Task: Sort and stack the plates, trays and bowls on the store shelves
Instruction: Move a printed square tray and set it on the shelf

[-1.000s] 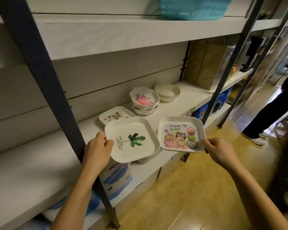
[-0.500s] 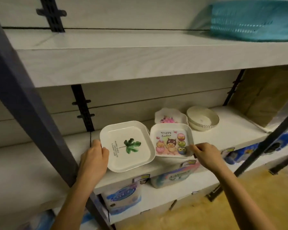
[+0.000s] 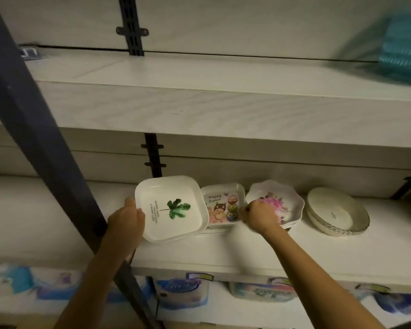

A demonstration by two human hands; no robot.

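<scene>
Roughly midway, by the look of it: the middle shelf [image 3: 223, 252] already carries three sorted groups side by side. Farthest right is a nested stack of round bowls [image 3: 337, 214], cream and plain. Next to it, close but apart, is a stack of scalloped bowls [image 3: 280, 198] with a pink flower print. Left of those is the Easter plate [image 3: 221, 207], a small square one with cartoon owls, which appears to lie on top of one or two white plates of the same shape (only thin edges show beneath it). The right hand [image 3: 259, 216] pinches that plate at its right-hand corner, fingers curled, and partly covers the flower bowls behind it. I judge the plate is just being set down or squared up on its pile. The left hand [image 3: 126, 219] grips the leaf plate [image 3: 171, 208] by its left rim, thumb over the edge. This bigger square plate is tilted up toward the camera, and its right side overlaps the Easter plate's left edge. Whether it touches the shelf I cannot tell. It has no pile of its own in view, so finding it a place looks like the main thing left here. A teal basket [image 3: 403, 43] on the upper shelf [image 3: 199, 103] and tissue packs [image 3: 183, 290] below sit apart from the work, and no trays show in this view
</scene>
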